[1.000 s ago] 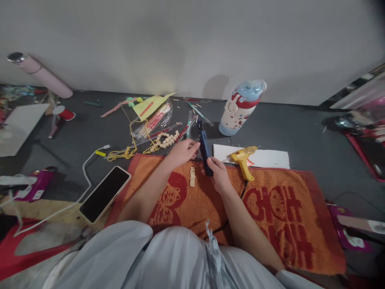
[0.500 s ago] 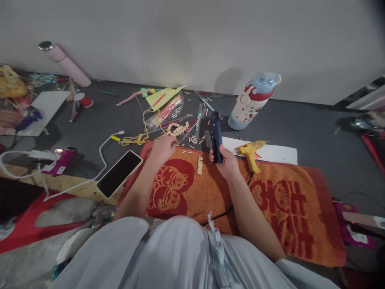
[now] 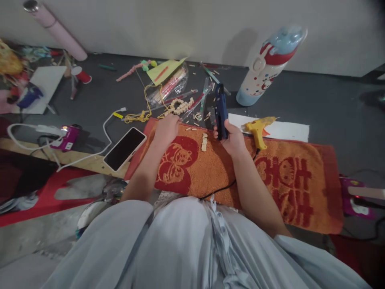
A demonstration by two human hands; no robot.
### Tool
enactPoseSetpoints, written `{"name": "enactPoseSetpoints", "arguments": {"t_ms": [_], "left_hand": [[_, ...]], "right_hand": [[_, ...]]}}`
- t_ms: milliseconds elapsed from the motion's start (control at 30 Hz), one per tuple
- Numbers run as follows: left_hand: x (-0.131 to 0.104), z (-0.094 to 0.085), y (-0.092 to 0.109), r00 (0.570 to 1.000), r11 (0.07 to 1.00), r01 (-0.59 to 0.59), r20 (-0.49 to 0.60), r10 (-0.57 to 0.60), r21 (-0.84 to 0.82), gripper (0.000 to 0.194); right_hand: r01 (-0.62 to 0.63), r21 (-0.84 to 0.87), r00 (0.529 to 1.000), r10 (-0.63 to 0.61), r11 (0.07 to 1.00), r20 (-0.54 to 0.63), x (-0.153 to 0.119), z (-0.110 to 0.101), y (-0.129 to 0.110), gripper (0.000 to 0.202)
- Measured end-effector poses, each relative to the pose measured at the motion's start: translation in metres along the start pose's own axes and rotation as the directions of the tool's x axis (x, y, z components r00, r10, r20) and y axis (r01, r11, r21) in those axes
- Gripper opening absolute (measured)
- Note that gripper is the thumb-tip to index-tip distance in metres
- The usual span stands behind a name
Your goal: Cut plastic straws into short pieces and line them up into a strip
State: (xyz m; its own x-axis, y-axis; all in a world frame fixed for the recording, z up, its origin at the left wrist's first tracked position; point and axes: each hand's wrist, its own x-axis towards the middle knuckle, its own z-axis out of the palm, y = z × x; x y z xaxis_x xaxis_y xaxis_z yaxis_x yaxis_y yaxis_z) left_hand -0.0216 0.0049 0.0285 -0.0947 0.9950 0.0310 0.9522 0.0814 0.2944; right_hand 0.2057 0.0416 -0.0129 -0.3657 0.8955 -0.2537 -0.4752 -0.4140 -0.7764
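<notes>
My right hand (image 3: pixel 233 138) is wrapped round a dark blue hand tool (image 3: pixel 221 112) with a long slotted body, held upright over the towel's back edge; its exact kind is unclear. My left hand (image 3: pixel 167 127) rests at the back left of the orange towel (image 3: pixel 216 168), fingers curled under and partly hidden. Whatever they pinch cannot be made out. Just beyond it are a chain of small pale wooden pieces (image 3: pixel 182 106) and a yellow cord (image 3: pixel 140 117). Between my hands a short row of pale sticks (image 3: pixel 204 142) lies on the towel. A yellow glue gun (image 3: pixel 259 130) lies right of my right hand.
A cartoon water bottle (image 3: pixel 261 76) stands behind the white card (image 3: pixel 288 130). Plastic-wrapped sticks (image 3: pixel 170 86) and loose cut bits lie at the back. On the left are a phone (image 3: pixel 124 149), white cable, purple power strip (image 3: pixel 69 137) and pink flask (image 3: pixel 60 34).
The camera view has tilted down, so the tabletop sits higher in the picture. My right hand still holds the blue tool; my left hand's fingers have turned further out of sight.
</notes>
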Motion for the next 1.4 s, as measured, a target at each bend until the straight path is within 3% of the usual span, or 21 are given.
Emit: {"name": "enactPoseSetpoints", "arguments": {"t_ms": [67,133,233,333,433,533,600,867,1133,1400], "left_hand": [[-0.011,-0.002,0.004,0.997,0.992,0.063,-0.032,-0.067,-0.112,0.022],[-0.027,0.001,0.012,0.992,0.941,0.125,0.019,-0.125,-0.314,0.020],[-0.055,0.017,0.029,0.965,0.733,0.247,0.227,-0.129,-0.634,0.020],[-0.076,0.037,0.048,0.952,0.606,0.291,0.289,-0.104,-0.741,0.019],[-0.084,0.046,0.061,0.954,0.685,0.273,0.280,-0.104,-0.675,0.017],[-0.084,0.045,0.065,0.987,0.867,0.096,0.157,-0.020,-0.488,0.012],[-0.084,0.043,0.066,0.993,0.923,0.004,0.114,0.043,-0.384,0.009],[-0.086,0.040,0.069,0.985,0.946,0.140,0.142,-0.102,-0.291,0.017],[-0.088,0.040,0.061,0.994,0.969,0.051,0.107,-0.026,-0.240,0.010],[-0.083,0.042,0.061,0.995,0.967,0.061,0.097,-0.038,-0.248,0.013]], "right_hand": [[0.004,-0.003,1.000,-0.004,1.000,0.003,0.001,-0.001,0.000,0.023],[-0.004,0.004,1.000,0.004,1.000,0.006,0.002,-0.001,0.000,0.023],[-0.033,-0.011,0.999,0.033,0.999,0.002,0.003,-0.001,-0.001,0.025],[-0.062,-0.055,0.998,0.061,0.997,-0.005,0.003,0.000,-0.002,0.028],[-0.058,-0.064,0.998,0.056,0.996,-0.022,0.002,0.000,-0.003,0.029],[-0.051,-0.049,0.998,0.050,0.997,-0.027,0.002,0.001,-0.004,0.029],[-0.049,-0.039,0.998,0.048,0.998,-0.028,0.001,0.002,-0.004,0.029],[-0.076,-0.024,0.997,0.075,0.997,-0.025,0.002,0.004,-0.005,0.029],[-0.110,-0.039,0.994,0.109,0.993,-0.029,0.003,0.005,-0.008,0.028],[-0.112,-0.031,0.993,0.111,0.993,-0.028,0.003,0.007,-0.010,0.027]]}}
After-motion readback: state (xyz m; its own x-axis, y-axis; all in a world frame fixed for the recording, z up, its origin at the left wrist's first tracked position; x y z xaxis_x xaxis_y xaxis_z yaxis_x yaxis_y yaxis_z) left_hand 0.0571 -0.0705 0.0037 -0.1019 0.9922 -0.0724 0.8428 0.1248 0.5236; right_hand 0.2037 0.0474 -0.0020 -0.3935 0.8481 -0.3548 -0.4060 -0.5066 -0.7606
